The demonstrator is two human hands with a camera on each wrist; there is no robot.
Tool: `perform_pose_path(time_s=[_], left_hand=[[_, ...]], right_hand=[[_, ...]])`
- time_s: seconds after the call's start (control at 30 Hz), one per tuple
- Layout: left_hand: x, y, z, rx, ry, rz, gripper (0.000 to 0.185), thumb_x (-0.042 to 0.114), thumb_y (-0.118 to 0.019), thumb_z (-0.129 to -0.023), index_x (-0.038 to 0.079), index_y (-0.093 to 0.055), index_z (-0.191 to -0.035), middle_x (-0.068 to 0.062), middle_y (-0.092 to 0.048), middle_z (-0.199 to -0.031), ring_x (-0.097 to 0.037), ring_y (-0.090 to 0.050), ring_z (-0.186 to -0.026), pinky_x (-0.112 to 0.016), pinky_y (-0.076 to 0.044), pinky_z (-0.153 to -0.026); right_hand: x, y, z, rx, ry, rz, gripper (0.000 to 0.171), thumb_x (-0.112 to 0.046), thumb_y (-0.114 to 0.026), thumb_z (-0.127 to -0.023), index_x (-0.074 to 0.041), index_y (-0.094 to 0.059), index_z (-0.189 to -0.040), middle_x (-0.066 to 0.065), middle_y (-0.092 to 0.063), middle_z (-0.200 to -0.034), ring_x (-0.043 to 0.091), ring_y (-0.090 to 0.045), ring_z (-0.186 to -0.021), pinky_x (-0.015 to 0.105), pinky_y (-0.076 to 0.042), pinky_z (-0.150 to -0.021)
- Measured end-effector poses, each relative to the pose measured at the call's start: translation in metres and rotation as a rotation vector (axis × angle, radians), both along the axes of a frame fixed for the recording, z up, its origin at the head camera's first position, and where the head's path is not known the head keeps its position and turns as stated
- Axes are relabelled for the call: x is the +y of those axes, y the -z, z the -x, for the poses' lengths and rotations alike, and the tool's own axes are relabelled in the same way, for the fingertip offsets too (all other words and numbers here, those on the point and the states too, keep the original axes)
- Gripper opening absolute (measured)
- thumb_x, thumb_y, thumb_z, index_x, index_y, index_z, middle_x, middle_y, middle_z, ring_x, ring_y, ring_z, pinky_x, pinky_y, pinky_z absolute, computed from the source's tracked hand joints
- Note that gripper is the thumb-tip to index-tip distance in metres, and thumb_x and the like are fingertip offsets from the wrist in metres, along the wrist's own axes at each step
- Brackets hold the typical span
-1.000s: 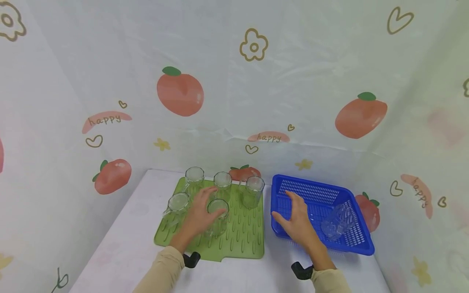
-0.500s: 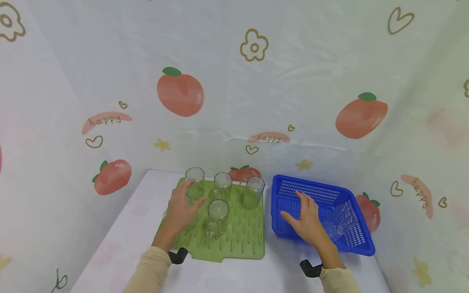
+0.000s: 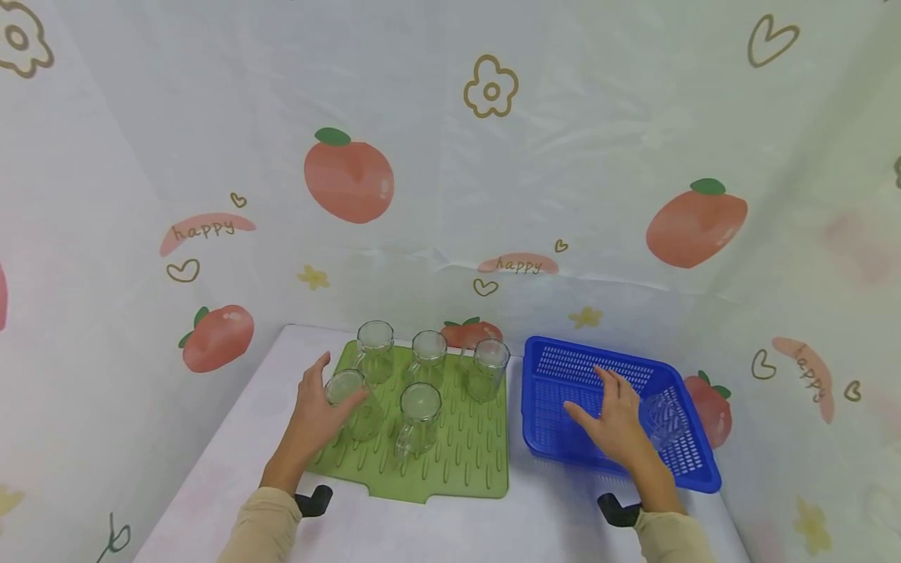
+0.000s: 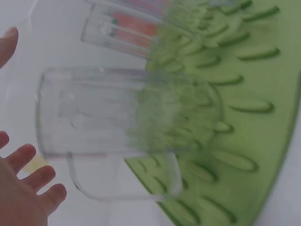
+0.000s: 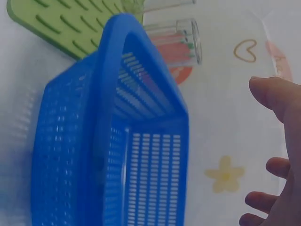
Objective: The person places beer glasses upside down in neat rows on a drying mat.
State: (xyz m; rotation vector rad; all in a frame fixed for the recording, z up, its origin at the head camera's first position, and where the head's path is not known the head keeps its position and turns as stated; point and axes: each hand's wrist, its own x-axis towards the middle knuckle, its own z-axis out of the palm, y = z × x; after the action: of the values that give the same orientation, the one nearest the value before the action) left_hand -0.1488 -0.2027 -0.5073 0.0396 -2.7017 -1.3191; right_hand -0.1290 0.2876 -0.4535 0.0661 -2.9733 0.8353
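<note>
Head view: your left hand (image 3: 314,412) sits at the left edge of the green drying mat (image 3: 461,457), fingers spread and loosely cupped toward the front-left glass mug (image 3: 349,400). Thumb and fingers flank the mug; cannot tell if they actually touch it. Left wrist view shows that mug (image 4: 127,115) close up with its handle toward the camera, your fingertips (image 4: 35,174) just beside it, not wrapped round it, and the mat (image 4: 254,108) under it.

Five glass mugs stand on the mat: three in the back row (image 3: 375,350), (image 3: 428,356), (image 3: 488,367), two in front, the second being the front-middle mug (image 3: 418,416). All look to be mouth-down, though it's hard to be sure with clear glass.

Your right hand (image 3: 618,418) is inside the blue basket (image 3: 563,367), fingers spread and straight, holding nothing. A sixth glass (image 3: 662,418) lies on its side in the basket just beside that hand's fingers. Right wrist view: basket wall (image 5: 108,155) close, your right hand's fingers (image 5: 277,99) apart, nothing between them.

Mat and basket sit side by side on the white counter (image 3: 232,461), with a fruit-print backdrop (image 3: 348,176) behind.
</note>
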Motion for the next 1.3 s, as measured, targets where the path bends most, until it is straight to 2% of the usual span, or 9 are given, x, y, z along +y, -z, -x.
perform_pose_path(time_s=[0.1,0.37,0.67,1.0,1.17,1.3], left_hand=[[-0.006,0.009,-0.003,-0.016,0.013,-0.027,0.109,0.053,-0.072,-0.091,0.009,-0.005,-0.164,-0.025,-0.020,-0.166,-0.047,-0.020,-0.153,-0.071,-0.028,-0.118],[-0.020,0.034,-0.010,-0.067,0.043,-0.051,0.115,0.050,-0.075,-0.090,0.002,0.000,-0.163,-0.027,-0.016,-0.167,-0.051,-0.017,-0.153,-0.070,-0.023,-0.120],[-0.026,0.056,-0.017,-0.067,0.067,-0.061,0.114,0.039,-0.080,-0.087,0.002,-0.003,-0.163,-0.031,-0.020,-0.165,-0.054,-0.019,-0.151,-0.074,-0.022,-0.118],[-0.030,0.073,-0.019,-0.105,0.036,-0.029,0.119,0.042,-0.084,-0.083,0.002,-0.005,-0.162,-0.030,-0.029,-0.162,-0.055,-0.024,-0.149,-0.074,-0.022,-0.118],[-0.032,0.084,-0.020,-0.061,0.019,0.000,0.118,0.036,-0.088,-0.079,-0.005,-0.012,-0.159,-0.039,-0.037,-0.153,-0.059,-0.031,-0.143,-0.074,-0.025,-0.117],[-0.031,0.092,-0.019,-0.096,0.003,0.028,0.119,0.037,-0.088,-0.078,-0.006,-0.012,-0.159,-0.041,-0.035,-0.153,-0.059,-0.030,-0.143,-0.072,-0.025,-0.118]], right_hand=[[0.007,-0.001,0.001,-0.002,0.010,-0.017,0.092,-0.047,-0.064,-0.098,0.003,-0.016,-0.158,0.039,-0.013,-0.159,0.063,-0.009,-0.147,0.083,-0.017,-0.111],[0.023,-0.001,0.006,-0.040,0.048,-0.095,0.098,-0.053,-0.064,-0.096,0.003,-0.013,-0.159,0.040,-0.010,-0.158,0.064,-0.009,-0.145,0.084,-0.024,-0.108],[0.043,-0.005,0.012,-0.080,0.078,-0.113,0.100,-0.054,-0.065,-0.095,0.004,-0.013,-0.158,0.043,-0.009,-0.156,0.067,-0.009,-0.143,0.084,-0.016,-0.110],[0.069,0.003,0.019,-0.130,0.136,-0.134,0.104,-0.056,-0.063,-0.095,0.010,-0.011,-0.156,0.048,-0.007,-0.153,0.071,-0.007,-0.139,0.084,-0.009,-0.111],[0.080,0.007,0.020,-0.172,0.183,-0.155,0.105,-0.057,-0.061,-0.095,0.011,-0.010,-0.156,0.051,-0.007,-0.152,0.073,-0.008,-0.138,0.086,-0.006,-0.110],[0.087,0.008,0.018,-0.225,0.214,-0.162,0.107,-0.059,-0.059,-0.095,0.012,-0.006,-0.155,0.052,-0.004,-0.151,0.074,-0.006,-0.138,0.088,-0.006,-0.108]])
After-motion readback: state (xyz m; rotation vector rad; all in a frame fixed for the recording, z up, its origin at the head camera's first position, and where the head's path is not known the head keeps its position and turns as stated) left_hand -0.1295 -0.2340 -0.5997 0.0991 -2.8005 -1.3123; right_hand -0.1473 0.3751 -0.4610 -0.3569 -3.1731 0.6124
